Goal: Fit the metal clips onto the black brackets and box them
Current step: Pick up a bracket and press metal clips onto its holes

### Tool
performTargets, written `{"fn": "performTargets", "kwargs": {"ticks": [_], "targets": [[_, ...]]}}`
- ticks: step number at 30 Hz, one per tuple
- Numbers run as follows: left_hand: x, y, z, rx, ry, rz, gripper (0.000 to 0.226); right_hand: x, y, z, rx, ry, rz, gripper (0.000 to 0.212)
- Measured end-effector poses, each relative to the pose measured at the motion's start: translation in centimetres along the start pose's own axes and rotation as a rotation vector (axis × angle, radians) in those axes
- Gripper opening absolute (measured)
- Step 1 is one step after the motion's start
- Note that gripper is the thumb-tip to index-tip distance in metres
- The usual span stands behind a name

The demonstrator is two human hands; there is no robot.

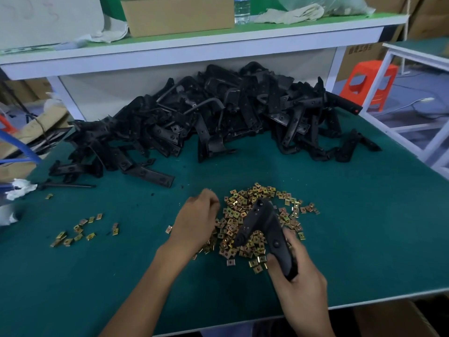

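The right hand [298, 285] grips the lower end of a black bracket [262, 222], holding it tilted over the pile of brass-coloured metal clips [238, 198] near the front edge of the green workbench [340, 190]. The left hand [196, 215] rests fingers-down on the pile's left side, apart from the right; whether it pinches a clip cannot be told. A heap of black brackets [218, 117] lies along the back edge, with a few loose clips [80, 229] towards the left edge.

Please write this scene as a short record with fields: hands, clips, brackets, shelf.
Right hand: grips a black bracket by its near end
Left hand: fingers bent down at the clip pile; whether it holds a clip is hidden
Loose clips: small group, left of the pile
Bracket heap: at the back of the green table
Shelf: cardboard box, water bottle
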State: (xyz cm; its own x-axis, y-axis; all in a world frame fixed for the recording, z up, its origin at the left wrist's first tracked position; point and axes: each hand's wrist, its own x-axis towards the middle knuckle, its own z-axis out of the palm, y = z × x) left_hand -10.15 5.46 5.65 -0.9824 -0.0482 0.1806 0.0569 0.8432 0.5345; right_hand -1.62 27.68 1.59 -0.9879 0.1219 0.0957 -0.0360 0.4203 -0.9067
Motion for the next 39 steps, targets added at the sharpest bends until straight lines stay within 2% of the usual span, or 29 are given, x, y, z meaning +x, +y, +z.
{"fn": "performTargets", "kwargs": {"ticks": [4, 11, 15, 25, 29, 35, 39], "targets": [[-1.4, 0.4, -0.8, -0.22, 0.024, -0.077, 0.025, -0.1, -0.1, 0.0, -0.015, -0.018, -0.003, 0.063], [-4.2, 2.1, -0.4, -0.784, 0.016, -0.308, 0.018, -0.3, -0.2, 0.0, -0.016, -0.012, -0.015, 0.061], [-5.3, 3.2, 0.0, -0.957, -0.008, -0.335, 0.016, -0.2, -0.1, 0.0, -0.004, -0.024, -0.017, 0.059], [-6.2, 3.7, -0.5, -0.998, 0.056, -0.327, 0.022, 0.1, 0.5, 0.1, 0.043, -0.03, -0.017, 0.059], [-6.4, 3.8, -0.5, -1.045, 0.101, -0.376, 0.016, 0.0, 0.4, 0.0, 0.089, -0.005, -0.02, 0.061], [-7.2, 3.8, 0.0, -1.041, -0.005, -0.443, 0.011, -0.1, 0.1, -0.1, 0.119, -0.018, -0.038, 0.061], [-7.2, 3.7, 0.0, -1.068, -0.002, -0.457, 0.012, 0.0, 0.5, -0.1, 0.103, -0.047, -0.077, 0.058]]}}
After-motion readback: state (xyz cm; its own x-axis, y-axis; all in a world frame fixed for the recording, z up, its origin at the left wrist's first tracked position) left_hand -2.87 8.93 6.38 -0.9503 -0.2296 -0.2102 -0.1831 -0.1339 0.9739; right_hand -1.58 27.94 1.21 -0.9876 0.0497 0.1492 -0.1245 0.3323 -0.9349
